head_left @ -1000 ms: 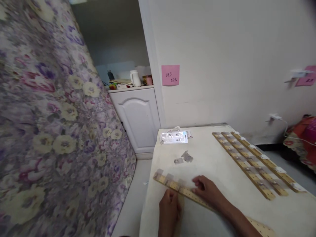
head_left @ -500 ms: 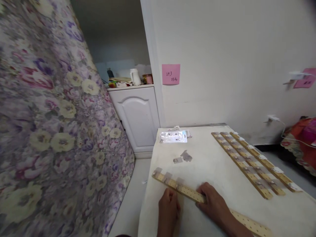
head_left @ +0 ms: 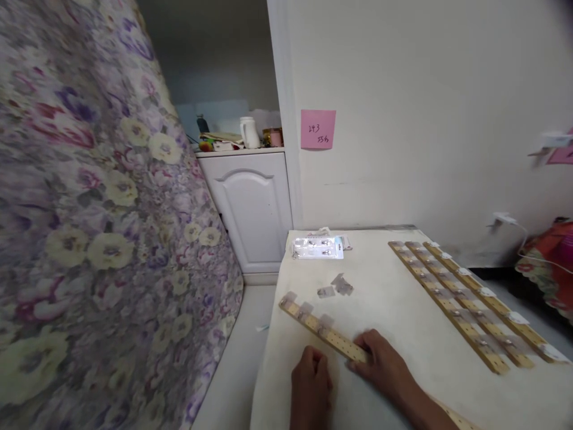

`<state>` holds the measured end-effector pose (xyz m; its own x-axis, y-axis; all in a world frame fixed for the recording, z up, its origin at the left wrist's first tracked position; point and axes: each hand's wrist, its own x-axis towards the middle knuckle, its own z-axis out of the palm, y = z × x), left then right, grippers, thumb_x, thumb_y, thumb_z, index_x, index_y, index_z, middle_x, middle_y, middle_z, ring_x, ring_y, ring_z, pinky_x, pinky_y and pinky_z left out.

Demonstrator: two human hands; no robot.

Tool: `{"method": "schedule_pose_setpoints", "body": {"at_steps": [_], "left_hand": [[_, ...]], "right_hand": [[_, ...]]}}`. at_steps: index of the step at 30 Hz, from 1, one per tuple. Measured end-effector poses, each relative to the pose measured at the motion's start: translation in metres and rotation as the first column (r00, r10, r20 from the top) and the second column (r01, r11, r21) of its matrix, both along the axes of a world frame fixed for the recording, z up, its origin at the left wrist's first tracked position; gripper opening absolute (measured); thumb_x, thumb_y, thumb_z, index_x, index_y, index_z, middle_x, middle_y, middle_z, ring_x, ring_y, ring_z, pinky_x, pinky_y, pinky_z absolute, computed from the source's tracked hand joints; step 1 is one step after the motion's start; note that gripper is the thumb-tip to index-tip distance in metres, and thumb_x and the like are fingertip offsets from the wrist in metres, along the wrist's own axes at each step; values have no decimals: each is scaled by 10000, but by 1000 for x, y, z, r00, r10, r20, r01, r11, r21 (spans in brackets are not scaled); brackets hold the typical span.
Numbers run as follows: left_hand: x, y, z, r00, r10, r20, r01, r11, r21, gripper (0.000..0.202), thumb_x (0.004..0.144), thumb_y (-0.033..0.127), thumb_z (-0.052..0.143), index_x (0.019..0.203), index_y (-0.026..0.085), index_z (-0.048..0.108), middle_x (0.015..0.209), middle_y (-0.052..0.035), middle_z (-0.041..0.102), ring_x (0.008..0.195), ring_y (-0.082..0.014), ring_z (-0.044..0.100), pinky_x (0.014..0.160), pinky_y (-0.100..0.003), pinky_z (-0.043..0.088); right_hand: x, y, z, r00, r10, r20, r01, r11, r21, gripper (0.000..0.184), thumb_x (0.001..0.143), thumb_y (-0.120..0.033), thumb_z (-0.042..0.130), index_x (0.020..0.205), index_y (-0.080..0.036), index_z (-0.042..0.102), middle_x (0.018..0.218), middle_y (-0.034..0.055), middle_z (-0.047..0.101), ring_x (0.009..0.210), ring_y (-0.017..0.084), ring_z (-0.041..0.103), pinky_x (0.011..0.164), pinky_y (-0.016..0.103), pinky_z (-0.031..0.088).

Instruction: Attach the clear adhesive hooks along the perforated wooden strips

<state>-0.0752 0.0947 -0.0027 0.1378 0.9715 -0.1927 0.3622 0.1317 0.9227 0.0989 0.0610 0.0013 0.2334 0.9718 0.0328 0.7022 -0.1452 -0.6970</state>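
Observation:
A long light-wood strip (head_left: 340,343) with rows of small holes lies slantwise over the table, several small clear plastic pieces standing along its far-left part. My right hand (head_left: 380,361) is closed around the strip's middle and hides part of it; the near end comes out beneath the forearm. Just on the near side of the strip is my left hand (head_left: 312,376), fingers curled in a pinch and apart from the wood. Whatever lies between those fingers is hidden or too small to name. Beyond the strip are small greyish clear plastic pieces (head_left: 342,285) on the tabletop.
Three similar strips (head_left: 452,304) lined with plastic pieces lie side by side at the table's right. Clear blister packs (head_left: 317,248) rest at the far-left corner of the white table (head_left: 371,275). A floral curtain (head_left: 120,239) hangs left; a white cabinet (head_left: 253,215) stands behind.
The strip's far end has shifted slightly away from me. A gap now shows between my left fist and the strip, where they were close before. The view has moved slightly.

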Motion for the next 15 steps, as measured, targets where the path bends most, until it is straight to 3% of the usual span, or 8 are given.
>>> {"method": "schedule_pose_setpoints", "body": {"at_steps": [3,7,10,15], "left_hand": [[-1,1,-5,1000,-8,10,8,1000,12,151,822,256,405,676,224,426,485,72,453,411,-89,423,393,-185,286],[0,2,-8,1000,-5,21,5,1000,13,135,806,222,414,671,222,426,472,71,456,417,-89,414,437,-198,298],[1,3,-11,999,14,38,-14,1000,-7,141,806,216,405,666,230,414,445,80,433,403,-91,399,455,-205,311],[2,6,-18,1000,5,-3,-5,1000,14,147,803,198,394,662,233,417,411,81,425,400,-101,403,487,-214,332]], "right_hand": [[9,21,6,1000,18,-11,-18,1000,19,116,749,-300,561,832,-218,569,800,2,592,731,157,559,654,252,407],[1,69,23,977,43,209,-62,994,88,158,844,-246,445,873,-214,597,866,12,614,769,139,571,677,232,386],[-15,105,33,931,87,354,-123,989,81,212,846,-192,438,960,-229,613,990,26,608,875,145,569,697,228,360],[-30,138,36,888,115,445,-130,991,3,202,866,-203,430,865,-187,632,954,61,614,907,181,543,661,253,314]]}}
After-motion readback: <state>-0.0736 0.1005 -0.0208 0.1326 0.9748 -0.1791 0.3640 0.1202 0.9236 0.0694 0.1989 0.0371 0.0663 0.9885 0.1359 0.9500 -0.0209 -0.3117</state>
